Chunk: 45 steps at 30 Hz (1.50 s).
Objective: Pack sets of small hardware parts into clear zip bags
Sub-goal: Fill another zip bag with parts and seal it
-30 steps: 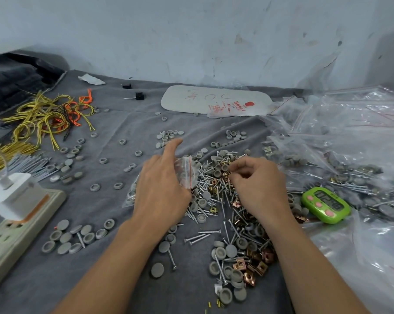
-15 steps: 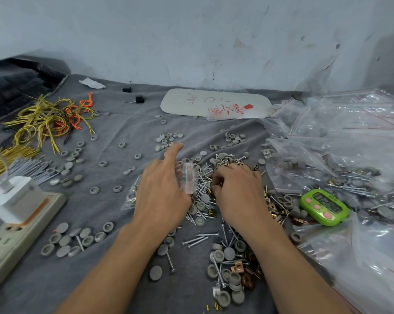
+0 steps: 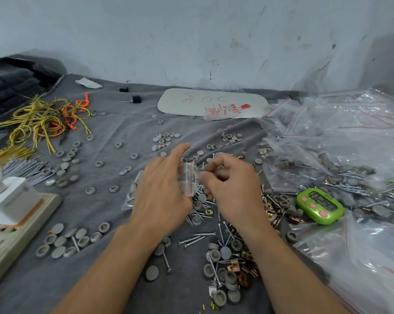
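Bag [image 3: 188,177]: small and clear, held between the two hands, above the screws [image 3: 198,237].
Left hand [image 3: 162,191]: pinches the bag, index finger straight out.
Right hand [image 3: 234,193]: fingers curled, tips together at the bag's mouth; what they pinch is too blurred to tell.
Axis: red zip line runs near-to-far, mouth facing right.
Feeding hand: right, likely.

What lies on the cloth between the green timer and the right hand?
Head view: loose gray caps, brass clips and a few screws lie between the green timer and the right hand; no bare stretch.
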Each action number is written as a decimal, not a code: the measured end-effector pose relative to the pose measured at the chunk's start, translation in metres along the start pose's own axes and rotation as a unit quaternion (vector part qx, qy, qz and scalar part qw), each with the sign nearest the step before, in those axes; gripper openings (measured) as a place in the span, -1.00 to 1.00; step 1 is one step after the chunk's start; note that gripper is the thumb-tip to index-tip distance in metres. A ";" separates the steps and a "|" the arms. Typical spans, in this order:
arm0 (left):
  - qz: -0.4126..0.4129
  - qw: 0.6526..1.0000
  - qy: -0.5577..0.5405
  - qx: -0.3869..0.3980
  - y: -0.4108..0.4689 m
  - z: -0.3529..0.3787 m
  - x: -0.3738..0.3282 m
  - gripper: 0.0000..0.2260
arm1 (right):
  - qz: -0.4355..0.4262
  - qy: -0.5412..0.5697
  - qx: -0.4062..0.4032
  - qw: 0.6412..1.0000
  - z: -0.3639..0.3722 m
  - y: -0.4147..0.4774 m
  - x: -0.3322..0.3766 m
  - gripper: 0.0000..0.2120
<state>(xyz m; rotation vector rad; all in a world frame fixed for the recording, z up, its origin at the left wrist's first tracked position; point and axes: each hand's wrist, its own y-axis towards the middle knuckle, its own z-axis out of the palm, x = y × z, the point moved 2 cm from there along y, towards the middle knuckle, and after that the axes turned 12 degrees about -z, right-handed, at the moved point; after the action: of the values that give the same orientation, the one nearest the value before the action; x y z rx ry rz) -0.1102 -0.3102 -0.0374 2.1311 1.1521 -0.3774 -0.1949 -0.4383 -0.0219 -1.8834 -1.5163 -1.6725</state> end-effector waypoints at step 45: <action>-0.012 0.998 -0.054 0.037 -0.002 -0.002 -0.002 -0.15 | 0.062 -0.299 0.255 0.917 -0.051 0.010 -0.013 -0.80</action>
<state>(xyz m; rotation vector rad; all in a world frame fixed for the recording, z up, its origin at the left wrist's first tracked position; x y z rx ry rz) -0.1131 -0.3094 -0.0359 2.1348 1.1175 -0.5475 -0.2161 -0.4859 -0.0108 -2.1988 -1.7541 -0.5549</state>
